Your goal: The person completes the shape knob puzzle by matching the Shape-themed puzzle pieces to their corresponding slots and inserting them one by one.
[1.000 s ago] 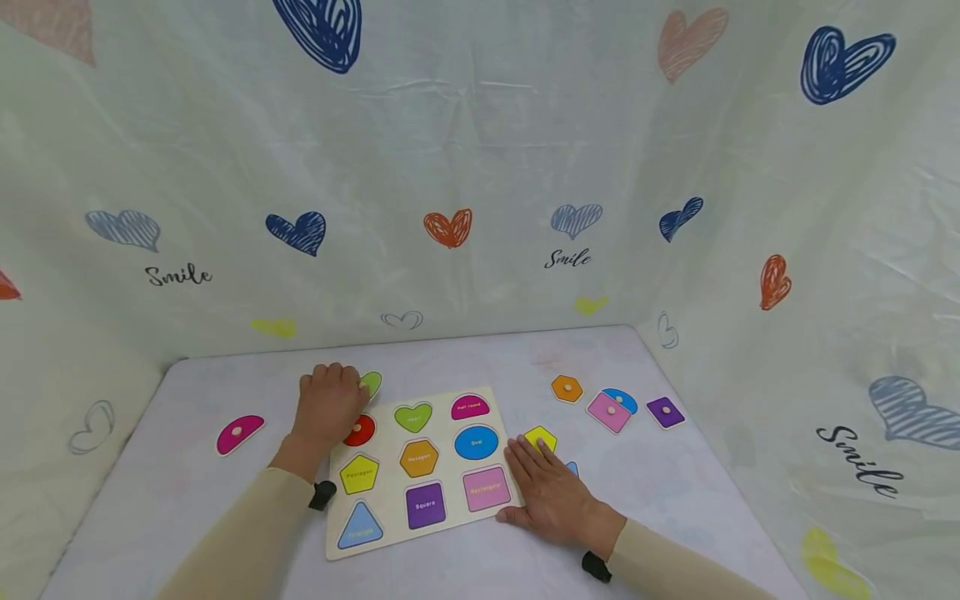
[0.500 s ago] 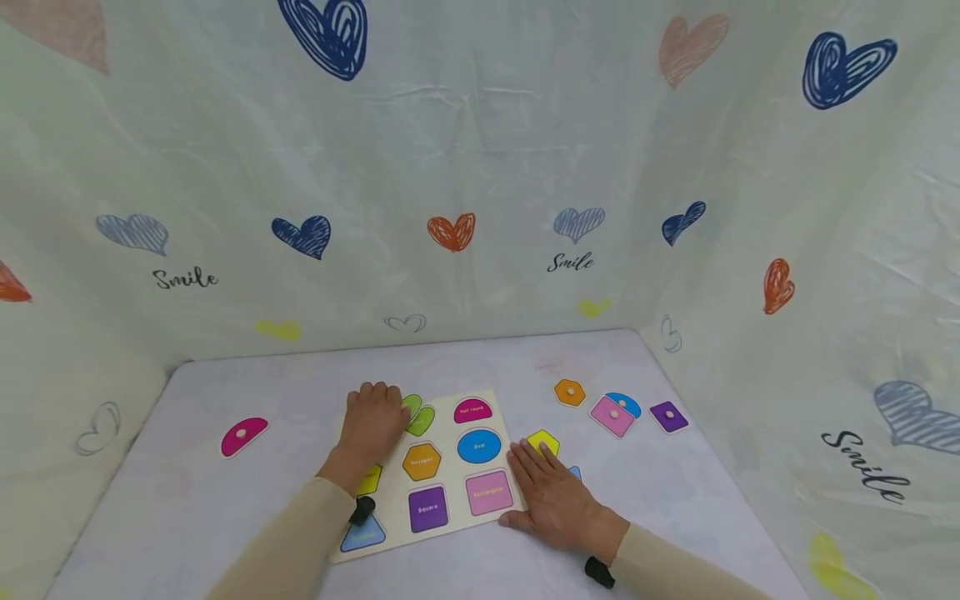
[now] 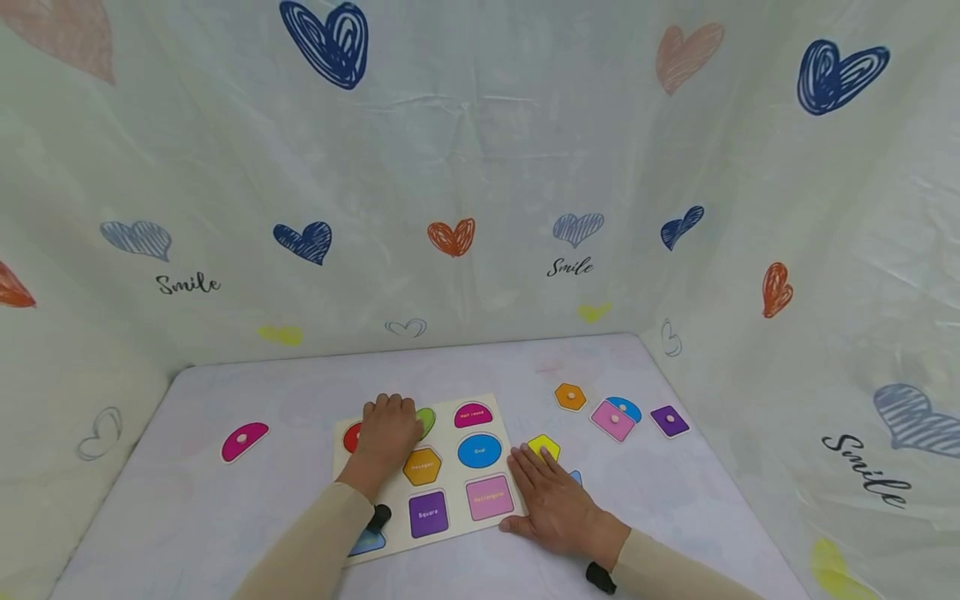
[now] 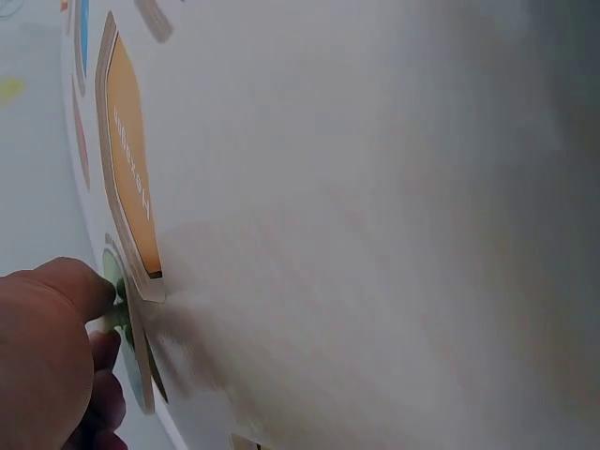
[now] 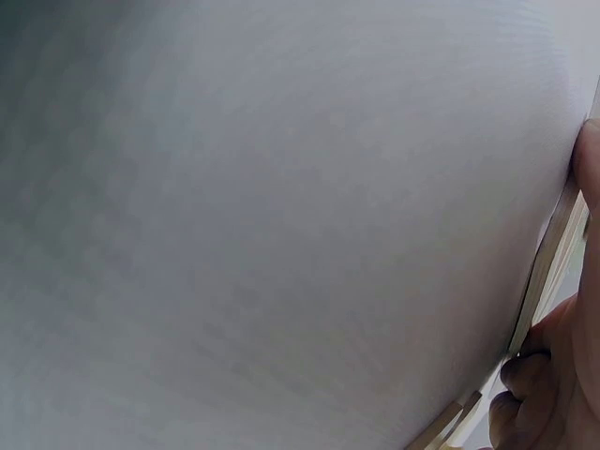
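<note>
My left hand (image 3: pixel 390 433) is over the upper part of the pale wooden shape puzzle board (image 3: pixel 397 546). Its thumb and finger pinch the knob of a green heart puzzle piece (image 4: pixel 139 366), which stands tilted on the board beside the orange hexagon space (image 4: pixel 131 150). Most of the heart is behind the hand in the head view. My right hand (image 3: pixel 558 504) lies with straight fingers along the board's right edge, its fingertips reaching toward a yellow pentagon piece (image 3: pixel 545 445). A red circle (image 3: pixel 350 437) peeks out left of my left hand.
A magenta half-round piece (image 3: pixel 244 441) lies on the left of the table. To the right are an orange hexagon piece (image 3: pixel 570 397), a pink rectangle piece (image 3: pixel 612 422) overlapping a blue oval (image 3: pixel 626 407), and a purple square (image 3: pixel 670 421). A blue triangle's tip (image 3: pixel 576 477) shows behind my right hand.
From beyond the board's upper left corner, my left hand has carried the green heart rightward over the board to the heart space. My right hand has stayed at the board's edge.
</note>
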{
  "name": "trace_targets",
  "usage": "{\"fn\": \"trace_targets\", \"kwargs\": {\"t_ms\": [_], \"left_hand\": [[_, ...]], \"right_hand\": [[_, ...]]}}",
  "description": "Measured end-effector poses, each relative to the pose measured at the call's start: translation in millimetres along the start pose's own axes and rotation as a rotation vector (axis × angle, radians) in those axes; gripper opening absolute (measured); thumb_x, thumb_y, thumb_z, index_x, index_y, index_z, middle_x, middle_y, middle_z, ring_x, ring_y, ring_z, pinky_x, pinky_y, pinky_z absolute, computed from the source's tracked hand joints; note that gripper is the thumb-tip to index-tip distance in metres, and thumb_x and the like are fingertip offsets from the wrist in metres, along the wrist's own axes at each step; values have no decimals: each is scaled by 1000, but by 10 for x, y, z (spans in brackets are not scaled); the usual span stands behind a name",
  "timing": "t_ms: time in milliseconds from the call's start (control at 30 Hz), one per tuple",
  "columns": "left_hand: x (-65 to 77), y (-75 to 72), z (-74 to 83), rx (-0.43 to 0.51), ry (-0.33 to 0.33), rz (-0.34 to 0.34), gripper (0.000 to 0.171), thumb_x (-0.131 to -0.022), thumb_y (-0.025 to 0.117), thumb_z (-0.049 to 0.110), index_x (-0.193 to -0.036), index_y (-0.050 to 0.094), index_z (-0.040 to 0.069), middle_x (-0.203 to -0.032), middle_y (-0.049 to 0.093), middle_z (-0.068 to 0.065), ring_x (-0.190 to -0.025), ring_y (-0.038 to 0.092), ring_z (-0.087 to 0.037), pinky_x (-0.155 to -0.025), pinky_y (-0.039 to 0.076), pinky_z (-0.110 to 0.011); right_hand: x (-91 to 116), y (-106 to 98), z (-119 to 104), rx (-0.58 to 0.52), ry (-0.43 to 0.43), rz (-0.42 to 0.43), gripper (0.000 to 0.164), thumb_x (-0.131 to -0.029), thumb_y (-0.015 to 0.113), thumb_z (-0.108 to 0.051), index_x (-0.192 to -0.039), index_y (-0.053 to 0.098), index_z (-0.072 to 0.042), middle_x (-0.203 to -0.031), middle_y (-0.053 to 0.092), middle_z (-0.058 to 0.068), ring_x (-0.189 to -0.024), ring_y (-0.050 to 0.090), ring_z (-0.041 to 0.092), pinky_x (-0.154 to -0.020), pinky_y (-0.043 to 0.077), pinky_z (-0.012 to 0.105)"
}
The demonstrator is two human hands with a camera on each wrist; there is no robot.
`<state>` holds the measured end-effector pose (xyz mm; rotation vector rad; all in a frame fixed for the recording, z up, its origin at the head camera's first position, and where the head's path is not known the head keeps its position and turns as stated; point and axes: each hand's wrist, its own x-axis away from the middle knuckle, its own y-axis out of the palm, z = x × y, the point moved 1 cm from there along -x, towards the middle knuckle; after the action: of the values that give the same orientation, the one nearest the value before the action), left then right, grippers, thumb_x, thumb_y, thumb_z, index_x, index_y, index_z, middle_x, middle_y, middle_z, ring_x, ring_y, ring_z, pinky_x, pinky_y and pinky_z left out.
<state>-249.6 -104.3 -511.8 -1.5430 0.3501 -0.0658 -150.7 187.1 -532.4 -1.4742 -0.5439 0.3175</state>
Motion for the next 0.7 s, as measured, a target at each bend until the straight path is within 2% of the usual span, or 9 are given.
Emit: {"fn": "trace_targets", "kwargs": {"t_ms": [400, 700], "left_hand": [[0, 1, 27, 12, -39, -25, 32, -99, 71, 28, -107, 66, -3, -88, 56, -11, -88, 47, -28, -83, 49, -44], [14, 13, 46, 10, -29, -25, 33, -98, 73, 28, -105, 66, -3, -86, 55, -12, -86, 46, -29, -80, 47, -43]], "right_hand": [[14, -9, -1, -15, -6, 2, 98, -99, 38, -79, -167, 27, -9, -174, 29, 8, -162, 24, 29, -132, 21, 50], [20, 22, 17, -32, -19, 19, 100, -99, 33, -80, -167, 27, -7, -174, 28, 10, -162, 25, 31, -131, 22, 53]]}}
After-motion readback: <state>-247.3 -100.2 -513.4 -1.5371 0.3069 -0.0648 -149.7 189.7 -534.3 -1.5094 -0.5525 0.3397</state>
